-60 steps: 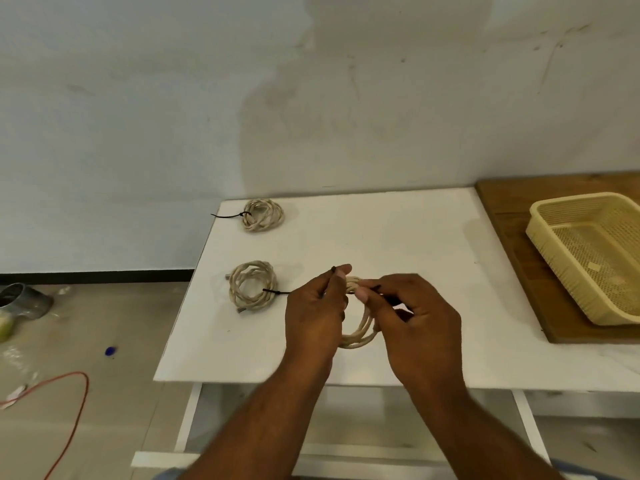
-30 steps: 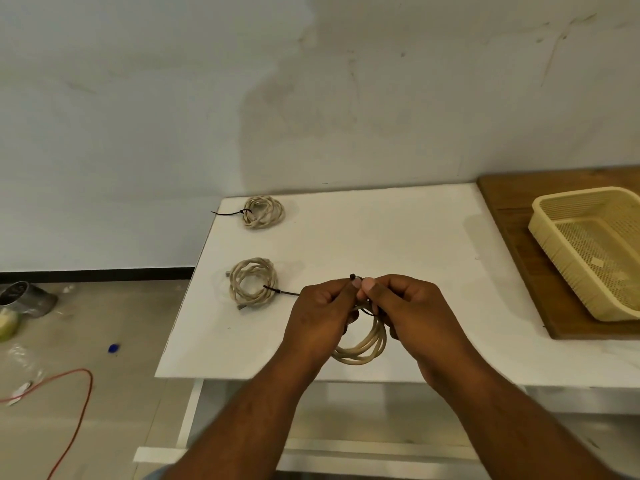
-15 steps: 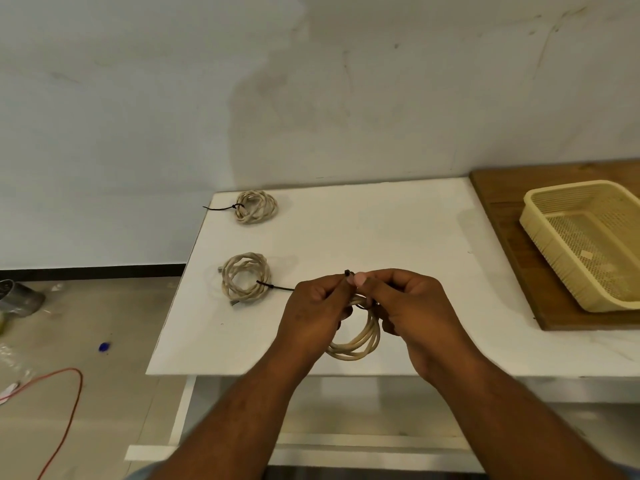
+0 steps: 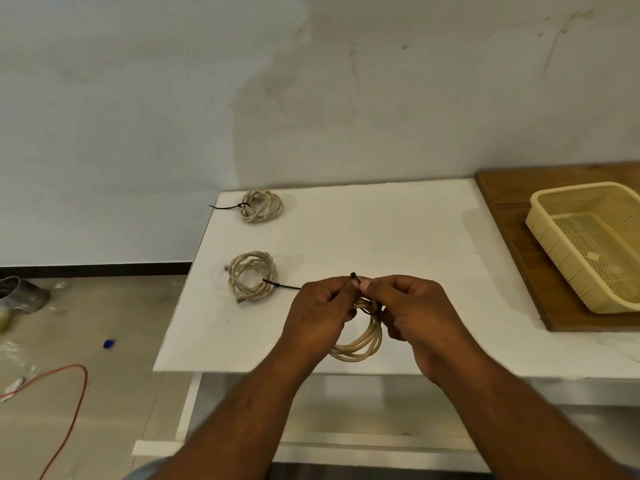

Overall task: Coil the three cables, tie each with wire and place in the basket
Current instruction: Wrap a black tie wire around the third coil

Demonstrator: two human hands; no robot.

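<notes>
A beige coiled cable (image 4: 362, 342) hangs between my hands above the white table's front edge. My left hand (image 4: 320, 311) and my right hand (image 4: 408, 311) pinch a black tie wire (image 4: 353, 276) wrapped on the coil's top, fingertips touching. Its end sticks up between my thumbs. Two other beige coils lie on the table's left: a near coil (image 4: 251, 276) with a black tie pointing right, and a far coil (image 4: 262, 205) with a black tie pointing left. The yellow mesh basket (image 4: 568, 261) stands at the right, holding no cables.
The basket rests on a brown wooden board (image 4: 509, 216) beside the white table (image 4: 381, 230). A wall stands behind. On the floor at left lie an orange cord (image 4: 72, 393), a metal can (image 4: 20, 294) and scraps.
My hands came together over the coil and now pinch the black tie at its top. The coil has lifted slightly. The view shifted a little; the other coils have not moved.
</notes>
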